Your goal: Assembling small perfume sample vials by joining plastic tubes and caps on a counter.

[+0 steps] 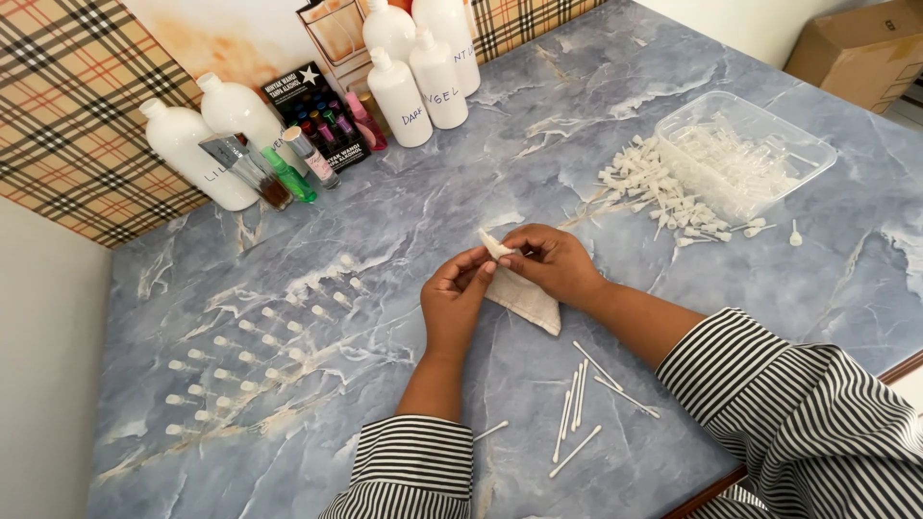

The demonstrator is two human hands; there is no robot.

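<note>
While both hands pinch it, the white cloth [520,288] slants over the marble table [615,144], tip up-left; left hand [455,298] and right hand [553,261] grasp that tip. Five large white bottles [192,149] stand behind; about seven thin tubes [586,399] lie below.

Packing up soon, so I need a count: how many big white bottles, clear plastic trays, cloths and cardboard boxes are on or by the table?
Big white bottles: 6
Clear plastic tray: 1
White cloth: 1
Cardboard box: 1
Total: 9
</note>
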